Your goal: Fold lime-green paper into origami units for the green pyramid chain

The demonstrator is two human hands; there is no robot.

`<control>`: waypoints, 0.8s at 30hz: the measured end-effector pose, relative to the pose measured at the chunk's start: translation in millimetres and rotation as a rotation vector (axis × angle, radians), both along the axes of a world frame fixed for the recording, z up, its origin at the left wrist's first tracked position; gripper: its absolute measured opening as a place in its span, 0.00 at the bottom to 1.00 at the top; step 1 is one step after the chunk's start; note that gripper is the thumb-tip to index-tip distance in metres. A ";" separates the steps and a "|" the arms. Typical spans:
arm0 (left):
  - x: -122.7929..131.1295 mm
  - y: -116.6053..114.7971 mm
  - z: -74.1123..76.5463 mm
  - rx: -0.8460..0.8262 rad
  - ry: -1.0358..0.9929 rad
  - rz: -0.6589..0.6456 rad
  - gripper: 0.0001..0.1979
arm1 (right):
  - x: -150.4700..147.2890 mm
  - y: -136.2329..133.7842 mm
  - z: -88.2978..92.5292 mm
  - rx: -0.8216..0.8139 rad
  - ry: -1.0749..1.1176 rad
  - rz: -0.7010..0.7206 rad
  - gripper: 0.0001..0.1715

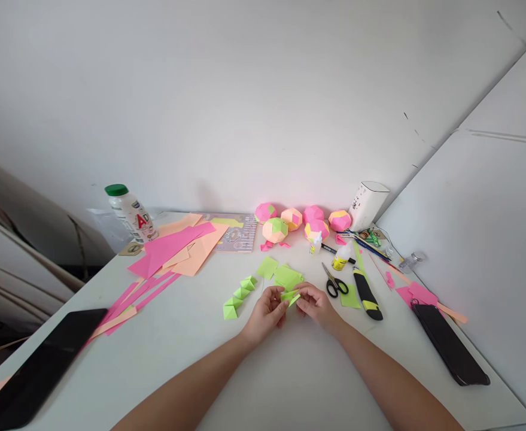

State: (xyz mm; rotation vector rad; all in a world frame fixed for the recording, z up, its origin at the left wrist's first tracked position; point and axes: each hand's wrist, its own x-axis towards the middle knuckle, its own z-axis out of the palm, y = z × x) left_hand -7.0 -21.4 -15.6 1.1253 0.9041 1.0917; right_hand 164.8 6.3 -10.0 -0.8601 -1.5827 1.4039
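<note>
Both my hands meet over the middle of the white table [289, 377]. My left hand [267, 311] and my right hand [314, 304] each pinch one end of a small folded green paper piece [291, 296] between thumb and fingers. Just beyond them lie flat green paper squares [285, 275]. A row of folded green paper units [238, 296] sits to the left of my left hand.
Black-handled scissors [334, 282], a yellow-black utility knife [367, 294] and glue bottles [341, 257] lie right of the hands. Pink-and-yellow paper balls [307, 220] line the wall. Pink and orange sheets [177, 248], a green-capped bottle [130, 212], a dark tablet [42, 365] and a phone [449, 350] surround them.
</note>
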 end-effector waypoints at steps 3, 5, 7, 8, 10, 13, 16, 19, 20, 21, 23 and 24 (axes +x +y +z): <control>-0.6 -0.6 1.6 0.015 0.037 -0.007 0.17 | 0.0 -1.9 3.8 -0.010 -0.033 0.007 0.11; -1.4 -0.8 2.8 0.061 0.080 -0.007 0.14 | -0.2 -3.2 6.2 -0.014 -0.048 0.003 0.13; -2.0 -0.9 3.3 0.104 0.116 -0.015 0.13 | -0.4 -3.8 7.4 -0.023 -0.054 0.002 0.14; -2.2 -0.9 3.3 0.115 0.119 -0.027 0.13 | -0.5 -3.9 7.5 -0.029 -0.055 0.005 0.14; -2.1 -1.0 2.5 0.112 0.102 -0.071 0.13 | -0.8 -3.6 6.6 -0.038 -0.046 0.012 0.14; -1.3 -1.3 1.0 0.085 0.068 -0.103 0.13 | -1.1 -2.6 4.3 -0.029 -0.034 0.013 0.15; -0.5 -1.7 0.4 0.058 0.073 -0.090 0.13 | -1.2 -2.2 3.4 0.003 -0.050 0.002 0.17; 0.0 -2.3 0.8 0.035 0.068 -0.079 0.14 | -0.9 -2.9 4.7 0.012 -0.074 -0.002 0.18; 0.0 -2.6 1.0 0.026 0.065 -0.076 0.14 | -0.8 -3.3 5.2 0.005 -0.084 0.001 0.18; 0.1 -2.9 1.3 0.016 0.064 -0.074 0.14 | -0.7 -3.6 5.6 -0.006 -0.096 0.006 0.18; 0.1 -3.6 2.0 -0.006 0.073 -0.069 0.15 | -0.4 -4.0 5.8 -0.036 -0.116 0.010 0.18; 0.1 -3.9 2.4 -0.015 0.079 -0.066 0.15 | -0.3 -4.1 5.7 -0.049 -0.124 0.008 0.18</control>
